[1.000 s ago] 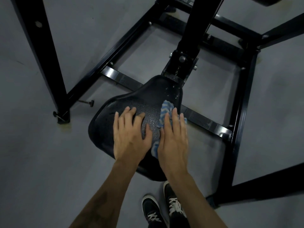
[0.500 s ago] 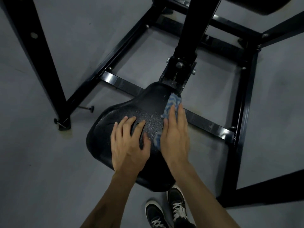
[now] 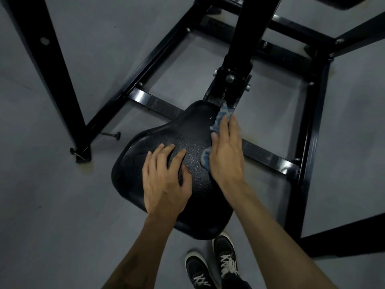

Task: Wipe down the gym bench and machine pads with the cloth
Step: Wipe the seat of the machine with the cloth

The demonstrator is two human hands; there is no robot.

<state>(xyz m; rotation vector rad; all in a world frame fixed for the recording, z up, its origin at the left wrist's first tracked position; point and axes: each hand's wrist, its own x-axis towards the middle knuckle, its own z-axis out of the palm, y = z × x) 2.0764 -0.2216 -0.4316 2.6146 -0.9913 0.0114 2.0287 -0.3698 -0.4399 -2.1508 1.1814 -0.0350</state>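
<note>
Grey gym flooring surrounds the black seat pad [image 3: 158, 142], whose long axis runs away toward the post bracket [image 3: 230, 84]; the right hand [image 3: 227, 155], flat-fingered, presses the blue cloth [image 3: 221, 113] near that narrow end, while the left hand [image 3: 164, 180] rests spread on the pad.

There is a single view, from a camera worn on the person's head, looking steeply down and slightly forward. It sits close above the seat pad [image 3: 166, 140], which fills the middle of the frame, with both forearms entering from the bottom edge and the shoes [image 3: 212, 265] directly below the lens. The wide angle bends the black frame [image 3: 310, 130] outward toward the edges, and the grey floor [image 3: 41, 215] spreads all around. The far end of the machine is cut off at the top, so its upper parts probably cannot be judged.
</note>
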